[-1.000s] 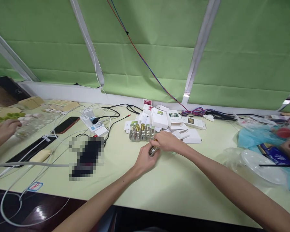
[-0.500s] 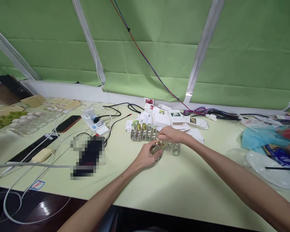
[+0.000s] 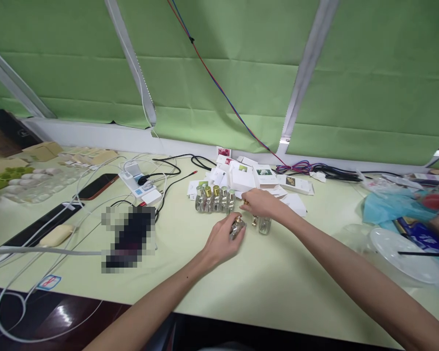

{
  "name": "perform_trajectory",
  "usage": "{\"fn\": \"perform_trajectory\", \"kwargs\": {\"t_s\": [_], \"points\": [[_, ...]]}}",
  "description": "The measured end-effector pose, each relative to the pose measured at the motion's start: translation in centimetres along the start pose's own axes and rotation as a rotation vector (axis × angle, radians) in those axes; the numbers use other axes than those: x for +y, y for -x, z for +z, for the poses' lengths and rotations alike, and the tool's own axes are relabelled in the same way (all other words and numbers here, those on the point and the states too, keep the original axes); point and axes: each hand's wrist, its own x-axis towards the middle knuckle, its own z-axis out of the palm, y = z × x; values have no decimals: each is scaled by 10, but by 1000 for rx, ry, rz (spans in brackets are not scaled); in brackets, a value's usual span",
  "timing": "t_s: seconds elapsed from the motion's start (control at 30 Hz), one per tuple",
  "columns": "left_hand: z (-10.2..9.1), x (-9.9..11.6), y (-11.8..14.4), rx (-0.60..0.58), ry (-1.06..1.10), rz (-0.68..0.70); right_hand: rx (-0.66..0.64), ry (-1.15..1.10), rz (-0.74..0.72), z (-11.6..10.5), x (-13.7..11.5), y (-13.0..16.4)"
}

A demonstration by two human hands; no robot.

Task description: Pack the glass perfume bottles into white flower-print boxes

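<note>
We should hold the glass bottle steady in our curled left hand, while our nearly closed right hand pinches a gold piece

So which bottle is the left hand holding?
The bottle with gold on top, in front of the row of five: the left hand wraps it, while the row and the clear bottle near the right hand sit outside that grip.

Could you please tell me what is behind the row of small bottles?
Behind the row of bottles lies a jumbled pile of white boxes, some with printed pictures. What the bottles cover cannot be seen.
</note>
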Motion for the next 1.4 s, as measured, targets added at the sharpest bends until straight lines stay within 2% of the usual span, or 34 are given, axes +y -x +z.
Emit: {"fn": "perform_trajectory", "kwargs": {"t_s": [0.13, 0.33, 0.43, 0.53, 0.63, 0.7, 0.83, 1.0, 1.1, 1.17, 1.23, 1.4], "points": [[1, -7, 2, 2, -105, 95, -52, 30, -13, 8, -6, 0], [8, -9, -2, 5, -183, 58, 15, 9, 46, 5, -8, -2], [12, -3, -2, 27, -170, 7, 99, -25, 89, -3, -11, -8], [10, 5, 2, 56, -150, -50, 148, -71, 67, -8, -17, -14], [2, 9, 8, 63, -97, -58, 143, -119, 24, -8, -24, -19], [0, 9, 10, 27, -44, -55, 134, -132, 6, -7, -26, -21], [6, 3, 7, -1, 49, -78, 119, -140, -22, -7, -29, -22], [10, -6, 3, 180, 67, 9, 83, -156, -67, -13, -34, -16], [-1, -9, 1, 377, -57, 103, 66, -170, -88, -16, -38, -11], [-10, -10, -1, 469, -149, 100, 60, -180, -100, -18, -40, -6], [-16, -9, -4, 443, -189, 26, 51, -187, -114, -19, -42, -2], [-9, -4, 0, 226, -193, -178, 23, -249, -159, -17, -48, 8]]}}
